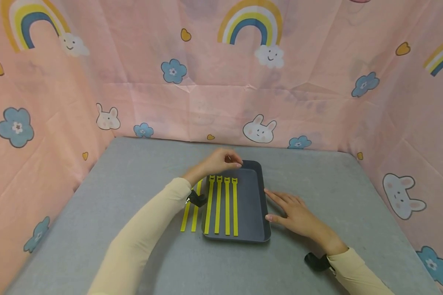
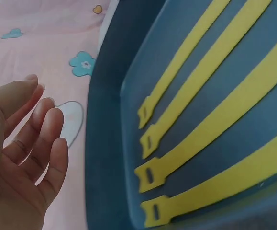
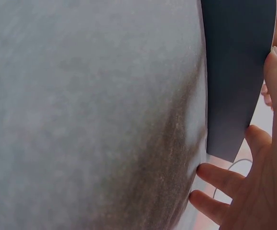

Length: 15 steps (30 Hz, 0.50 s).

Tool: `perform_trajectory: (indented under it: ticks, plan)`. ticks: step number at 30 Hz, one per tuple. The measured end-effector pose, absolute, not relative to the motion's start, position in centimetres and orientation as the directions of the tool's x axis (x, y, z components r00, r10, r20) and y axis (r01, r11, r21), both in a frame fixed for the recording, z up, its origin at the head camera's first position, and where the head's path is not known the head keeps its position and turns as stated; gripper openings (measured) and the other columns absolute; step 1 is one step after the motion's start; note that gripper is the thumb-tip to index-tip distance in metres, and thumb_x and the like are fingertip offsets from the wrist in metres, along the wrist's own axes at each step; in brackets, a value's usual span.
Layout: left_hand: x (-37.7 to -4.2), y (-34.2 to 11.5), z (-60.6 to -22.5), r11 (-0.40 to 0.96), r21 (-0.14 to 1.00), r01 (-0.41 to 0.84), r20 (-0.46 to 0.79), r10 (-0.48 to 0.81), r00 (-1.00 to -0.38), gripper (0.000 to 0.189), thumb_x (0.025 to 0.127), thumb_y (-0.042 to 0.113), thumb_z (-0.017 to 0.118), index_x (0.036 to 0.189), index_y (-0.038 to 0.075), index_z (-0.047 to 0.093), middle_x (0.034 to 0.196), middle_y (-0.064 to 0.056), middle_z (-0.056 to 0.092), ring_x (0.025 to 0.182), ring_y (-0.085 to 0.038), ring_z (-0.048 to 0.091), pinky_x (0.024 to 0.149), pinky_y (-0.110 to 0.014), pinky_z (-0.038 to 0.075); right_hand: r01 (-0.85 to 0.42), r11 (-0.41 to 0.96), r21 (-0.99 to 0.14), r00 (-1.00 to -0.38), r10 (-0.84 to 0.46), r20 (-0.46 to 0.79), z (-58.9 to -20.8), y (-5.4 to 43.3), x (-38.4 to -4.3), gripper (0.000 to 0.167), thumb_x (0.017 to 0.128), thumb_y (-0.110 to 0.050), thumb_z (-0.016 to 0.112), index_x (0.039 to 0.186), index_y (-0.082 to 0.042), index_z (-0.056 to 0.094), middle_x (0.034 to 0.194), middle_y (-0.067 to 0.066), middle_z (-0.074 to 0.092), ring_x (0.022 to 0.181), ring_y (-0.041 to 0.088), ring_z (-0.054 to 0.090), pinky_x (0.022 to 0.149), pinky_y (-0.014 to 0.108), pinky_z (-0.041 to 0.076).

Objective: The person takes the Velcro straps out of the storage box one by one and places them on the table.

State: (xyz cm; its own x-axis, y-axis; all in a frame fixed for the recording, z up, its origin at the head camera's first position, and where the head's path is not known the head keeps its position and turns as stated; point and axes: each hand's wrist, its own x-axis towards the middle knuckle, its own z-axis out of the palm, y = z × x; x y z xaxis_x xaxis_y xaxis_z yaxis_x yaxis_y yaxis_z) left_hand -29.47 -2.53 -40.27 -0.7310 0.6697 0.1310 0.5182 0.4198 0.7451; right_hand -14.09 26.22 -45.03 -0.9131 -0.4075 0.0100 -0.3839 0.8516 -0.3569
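A dark grey rectangular tray (image 1: 252, 205) sits on the table, with several yellow cable-tie straps (image 1: 227, 209) lying lengthwise side by side in its left half. Each strap has a slotted head at the far end. My left hand (image 1: 220, 161) hovers by the tray's far left corner, its fingers loosely bent; nothing lies between them in the left wrist view. At the tray's right side, my right hand (image 1: 299, 215) touches the rim with thumb and fingertips, fingers mostly straight. Two more yellow straps (image 1: 195, 217) rest on the table left of the tray, partly hidden by the left wrist.
The grey table (image 1: 96, 229) is enclosed by pink patterned cloth (image 1: 214, 110) at the back and both sides. A black wrist device (image 1: 197, 198) on the left arm overlaps the tray's left edge.
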Motion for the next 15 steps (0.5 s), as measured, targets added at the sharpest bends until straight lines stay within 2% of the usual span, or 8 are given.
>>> perform_trajectory:
  ticks: [5, 15]
  plan:
    - [-29.5, -1.9, -41.2, 0.417, 0.748, 0.517, 0.106, 0.693, -0.713, 0.024, 0.096, 0.019, 0.065, 0.114, 0.005, 0.071, 0.112, -0.008, 0.072, 0.105, -0.020, 0.068, 0.094, -0.028, 0.055, -0.378, 0.857, -0.350, -0.915, -0.404, -0.002, -44.9, 26.2, -14.0, 0.078, 0.093, -0.059, 0.057, 0.158, -0.032, 0.024, 0.156, 0.013, 0.042, 0.141, 0.044, 0.038, 0.110, 0.071, 0.022]
    - [-29.2, -1.4, -42.0, 0.532, 0.645, 0.549, 0.017, 0.708, -0.706, 0.022, 0.095, 0.018, 0.067, 0.113, 0.006, 0.071, 0.106, -0.007, 0.072, 0.096, -0.018, 0.067, 0.084, -0.026, 0.055, -0.369, 0.860, -0.351, -0.918, -0.397, -0.009, -44.9, 26.3, -13.9, 0.078, 0.092, -0.061, 0.056, 0.158, -0.034, 0.023, 0.157, 0.012, 0.040, 0.142, 0.044, 0.037, 0.111, 0.071, 0.021]
